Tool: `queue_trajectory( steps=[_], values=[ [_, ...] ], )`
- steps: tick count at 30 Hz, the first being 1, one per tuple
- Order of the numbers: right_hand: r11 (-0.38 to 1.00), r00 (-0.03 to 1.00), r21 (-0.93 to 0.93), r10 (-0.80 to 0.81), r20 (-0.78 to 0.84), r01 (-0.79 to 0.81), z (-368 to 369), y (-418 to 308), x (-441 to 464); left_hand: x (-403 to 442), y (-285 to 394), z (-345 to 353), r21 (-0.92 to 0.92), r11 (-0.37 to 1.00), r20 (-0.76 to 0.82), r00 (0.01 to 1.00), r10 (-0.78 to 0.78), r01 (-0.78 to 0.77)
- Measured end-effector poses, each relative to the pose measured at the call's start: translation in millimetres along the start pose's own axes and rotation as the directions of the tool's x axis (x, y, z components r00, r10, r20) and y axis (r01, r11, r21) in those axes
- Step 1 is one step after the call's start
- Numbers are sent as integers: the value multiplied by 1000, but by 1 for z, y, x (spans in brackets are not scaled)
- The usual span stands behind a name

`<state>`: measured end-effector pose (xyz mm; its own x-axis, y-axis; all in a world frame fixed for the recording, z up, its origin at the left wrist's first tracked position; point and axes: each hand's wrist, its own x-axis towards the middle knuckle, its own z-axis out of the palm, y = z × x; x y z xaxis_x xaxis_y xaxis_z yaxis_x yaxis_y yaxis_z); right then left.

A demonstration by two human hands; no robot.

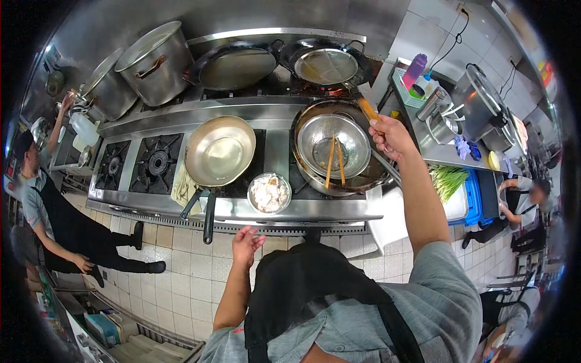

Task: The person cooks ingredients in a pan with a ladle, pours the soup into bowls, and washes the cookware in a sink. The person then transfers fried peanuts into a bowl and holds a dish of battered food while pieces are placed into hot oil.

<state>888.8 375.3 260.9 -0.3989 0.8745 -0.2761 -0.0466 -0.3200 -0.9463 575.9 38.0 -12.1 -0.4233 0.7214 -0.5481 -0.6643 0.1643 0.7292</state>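
Observation:
My right hand (390,136) grips the wooden handle of a round mesh strainer (327,65), which lies over the dark wok (296,51) at the back right. My left hand (247,245) is held in front of the stove edge, empty, with its fingers slightly curled and apart. Just beyond it stands a bowl of pale, whitish food pieces (270,193); I cannot tell what they are. Nearer my right hand, a metal colander (313,127) with wooden chopsticks (341,160) in it rests in a large front wok (380,174).
A frying pan (221,148) with clear liquid sits front left beside a cloth (183,187). Another wok (236,68) and tall pots (154,57) line the back. On the right are a purple bottle (415,68) and green vegetables (446,181). A co-worker (57,209) stands left; others are right.

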Motion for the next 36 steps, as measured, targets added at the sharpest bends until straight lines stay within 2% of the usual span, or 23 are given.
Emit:
queue_trajectory(
  steps=[4, 11, 15, 17, 18, 20, 21, 23, 24, 26, 29, 34, 36],
  values=[
    [999, 997, 6, -31, -74, 31, 7, 8, -17, -18, -2, -18, -70, 998, -55, 998, -3, -1],
    [998, 996, 5, -68, -54, 68, -8, 2, -32, -30, 0, -14, -80, 995, -136, 989, 54, -66],
    [984, 993, -141, -111, -40, 104, -29, -13, -80, -19, -3, 13, -61, 997, -138, 989, 47, -56],
    [934, 970, -327, -198, -141, 143, -41, -18, -112, -8, -8, 26, -75, 996, -110, 993, 46, -54],
    [933, 970, -331, -195, -143, 139, -49, -19, -127, -1, -9, 34, -84, 995, -81, 995, 54, -61],
    [848, 959, -518, -228, -168, 111, -69, -19, -156, 6, -7, 51, -86, 994, -73, 996, 58, -64],
    [849, 959, -518, -225, -171, 107, -77, -16, -169, 9, -6, 59, -86, 994, -63, 996, 67, -72],
    [739, 925, -671, -296, -239, 63, -94, -9, -192, 17, -5, 74, -67, 995, -104, 992, 70, -77],
    [738, 925, -672, -293, -240, 60, -107, -3, -202, 22, -4, 76, -91, 993, -85, 994, 67, -75],
    [493, 917, -868, -371, -146, 61, -130, 9, -219, 30, -2, 80, -124, 990, -82, 995, 62, -72],
    [535, 928, -845, -327, -178, 26, -138, 21, -239, 34, -4, 83, -104, 991, -141, 987, 73, -88],
    [532, 927, -845, -344, -149, 62, -142, 18, -252, 37, -5, 86, -96, 989, -180, 979, 97, -116],
    [471, 906, -877, -405, -124, 91, -140, 17, -247, 37, -7, 86, -93, 990, -201, 976, 88, -109]
  ],
)
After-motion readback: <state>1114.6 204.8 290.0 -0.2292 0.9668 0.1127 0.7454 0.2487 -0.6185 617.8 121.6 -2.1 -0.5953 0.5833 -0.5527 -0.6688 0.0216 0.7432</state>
